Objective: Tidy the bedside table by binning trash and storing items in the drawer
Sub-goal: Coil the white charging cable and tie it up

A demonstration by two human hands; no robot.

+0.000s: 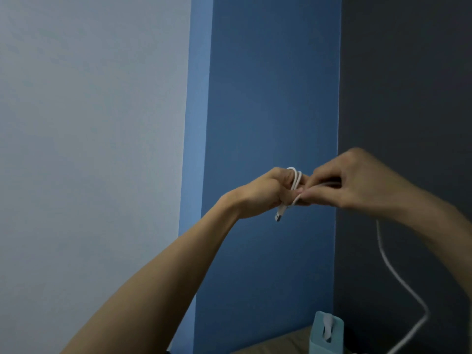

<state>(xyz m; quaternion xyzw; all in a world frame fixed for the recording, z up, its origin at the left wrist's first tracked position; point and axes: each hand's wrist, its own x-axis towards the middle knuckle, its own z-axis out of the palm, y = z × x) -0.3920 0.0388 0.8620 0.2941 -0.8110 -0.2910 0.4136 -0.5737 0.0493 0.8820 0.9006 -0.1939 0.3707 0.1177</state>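
Observation:
A white USB cable [296, 181] is looped around the fingers of my left hand [265, 194], which is closed on the coil. Its USB plug hangs below that hand. My right hand [357, 180] pinches the cable right beside the coil, fingertips touching the left hand's. Both hands are raised in front of the blue wall. The cable's loose length drops from under my right wrist and bends down to the lower right edge. The bedside table [281, 343] shows only as a wooden strip at the bottom edge.
A teal tissue box [325, 335] with a white tissue sticking out stands on the table at the bottom. Behind are a pale grey wall on the left, a blue wall section in the middle and a dark grey wall on the right.

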